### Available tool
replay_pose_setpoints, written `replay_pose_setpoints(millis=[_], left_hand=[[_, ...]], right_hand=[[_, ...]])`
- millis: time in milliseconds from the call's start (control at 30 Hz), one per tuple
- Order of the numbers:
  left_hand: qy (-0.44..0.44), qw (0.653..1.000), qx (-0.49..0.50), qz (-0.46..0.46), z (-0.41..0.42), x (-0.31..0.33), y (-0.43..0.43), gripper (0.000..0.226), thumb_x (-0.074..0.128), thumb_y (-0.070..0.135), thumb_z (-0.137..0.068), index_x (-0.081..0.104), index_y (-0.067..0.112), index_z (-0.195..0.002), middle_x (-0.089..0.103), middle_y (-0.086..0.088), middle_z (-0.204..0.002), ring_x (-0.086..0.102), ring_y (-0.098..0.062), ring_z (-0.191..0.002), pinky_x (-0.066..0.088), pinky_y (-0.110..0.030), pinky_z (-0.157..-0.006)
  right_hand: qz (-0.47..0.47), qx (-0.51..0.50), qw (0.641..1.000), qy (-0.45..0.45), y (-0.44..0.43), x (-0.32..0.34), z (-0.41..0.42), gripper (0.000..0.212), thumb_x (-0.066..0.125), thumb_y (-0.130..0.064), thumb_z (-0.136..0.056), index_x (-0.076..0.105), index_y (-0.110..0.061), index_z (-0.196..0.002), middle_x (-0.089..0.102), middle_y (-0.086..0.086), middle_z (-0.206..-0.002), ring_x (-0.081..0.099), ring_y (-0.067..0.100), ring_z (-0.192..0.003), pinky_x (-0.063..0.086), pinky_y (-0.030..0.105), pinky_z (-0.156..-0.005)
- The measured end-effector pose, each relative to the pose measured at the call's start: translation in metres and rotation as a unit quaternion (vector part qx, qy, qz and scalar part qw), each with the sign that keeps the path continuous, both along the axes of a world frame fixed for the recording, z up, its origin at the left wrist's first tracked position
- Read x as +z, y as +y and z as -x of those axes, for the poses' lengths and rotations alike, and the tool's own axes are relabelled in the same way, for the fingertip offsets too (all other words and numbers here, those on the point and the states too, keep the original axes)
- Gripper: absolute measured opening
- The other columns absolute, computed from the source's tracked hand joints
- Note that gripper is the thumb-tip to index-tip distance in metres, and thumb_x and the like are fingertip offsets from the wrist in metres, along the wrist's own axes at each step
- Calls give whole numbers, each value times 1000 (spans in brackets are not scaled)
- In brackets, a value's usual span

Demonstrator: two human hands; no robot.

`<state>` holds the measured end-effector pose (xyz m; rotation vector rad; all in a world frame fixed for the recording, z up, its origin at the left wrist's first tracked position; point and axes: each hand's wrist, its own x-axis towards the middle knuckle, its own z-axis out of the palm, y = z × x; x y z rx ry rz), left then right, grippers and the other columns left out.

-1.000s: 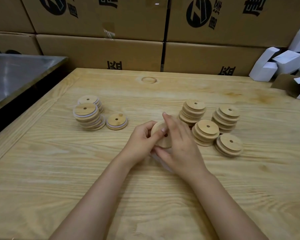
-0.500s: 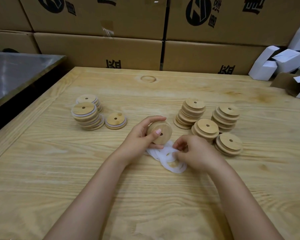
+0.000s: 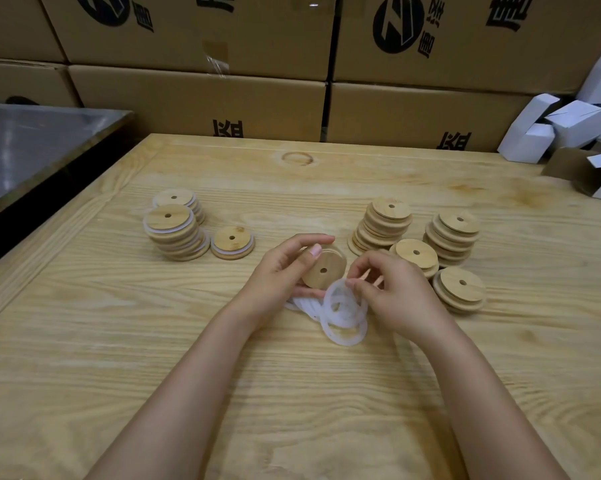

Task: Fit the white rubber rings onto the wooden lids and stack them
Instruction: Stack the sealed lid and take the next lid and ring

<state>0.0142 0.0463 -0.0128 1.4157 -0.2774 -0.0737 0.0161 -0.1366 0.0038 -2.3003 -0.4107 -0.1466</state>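
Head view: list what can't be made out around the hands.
- Ring pile: count unclear; rings overlap, left hand covers part.
- Held lid: back face hidden, turned away from camera.
- Lid stack behind right hand: lower lids hidden.
- White boxes: cut off by right edge.

Pale wooden table (image 3: 119, 341) fills most of the frame. Its grain runs side to side, with a border strip along the left and far edges. One round knot (image 3: 297, 158) sits near the far edge, upper centre.

Cardboard boxes (image 3: 195, 98) are stacked in rows across the top of the frame, right behind the table. They carry black printed logos and characters. A strip of clear tape (image 3: 217, 60) peels off one front.

Upper left: a grey metal surface (image 3: 32, 143), dully reflective, with a dark gap between it and the table.

Upper right: small white cartons (image 3: 548, 133) in a loose heap. A brown box (image 3: 569, 164) lies just below them at the right edge.
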Motion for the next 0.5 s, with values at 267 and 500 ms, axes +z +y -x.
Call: replay_pose_setpoints(millis=[267,500], left_hand=[[-49,998,0,-40,1,-1,-2,31,65,29,-84,64,24,-115,69,7,-109,65,-13,-103,57,-30,-78],[-81,994,21,-72,2,-4,-5,20,52,25,-93,59,26,-112,69,-7,-97,66,-15,-90,52,-24,-76]], right_hand=[[-221,-12,975,-12,17,1,5,15,67,-15,-85,62,-28,-79,64,-16,-95,60,-2,-93,48,21,-75],[-257,-45,965,-9,24,-6,6,14,67,-13,-86,63,-25,-80,66,-18,-79,63,-2,-78,48,13,-65]])
